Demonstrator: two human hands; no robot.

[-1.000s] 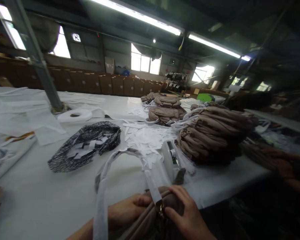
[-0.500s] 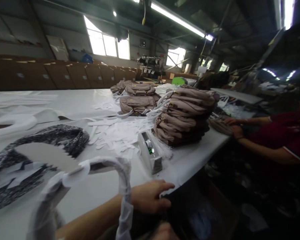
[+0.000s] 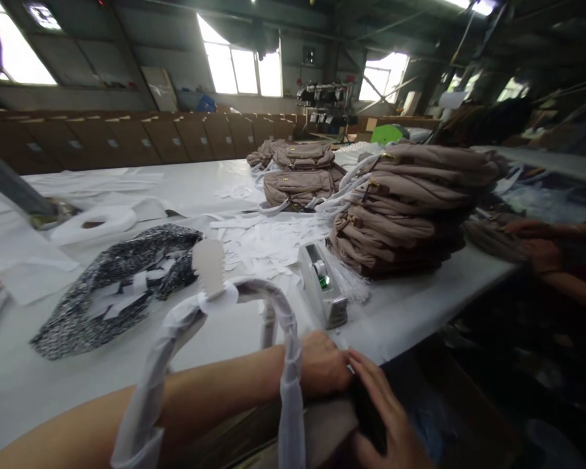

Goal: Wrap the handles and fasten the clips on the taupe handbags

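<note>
Taupe handbag (image 3: 329, 420) sits at the bottom of the view, near the counter (image 3: 410, 319) edge, between the person's hands, its paper-wrapped handle (image 3: 292, 371) arched upward. Half a second ago the left hand (image 3: 325, 365) had its fingers stretched out; now they are curled, fingertips hidden, so I cannot tell whether it grips the bag. The right hand (image 3: 388, 413), then a blur at the bottom edge, now shows higher, half-open at the bag's side, fingers extended and thumb apart.

The left forearm runs in from the lower left, passing behind the near wrapped strap, its wrist bent towards the right hand. A beige saw-edged tag (image 3: 209, 266) at the handle's top stands nearly upright, where it leaned left before; any print on it is unreadable. Beyond the hands stands a tape dispenser (image 3: 323, 286). Small pale labels mark the cardboard boxes (image 3: 190, 140) behind, too tiny to read.
</note>
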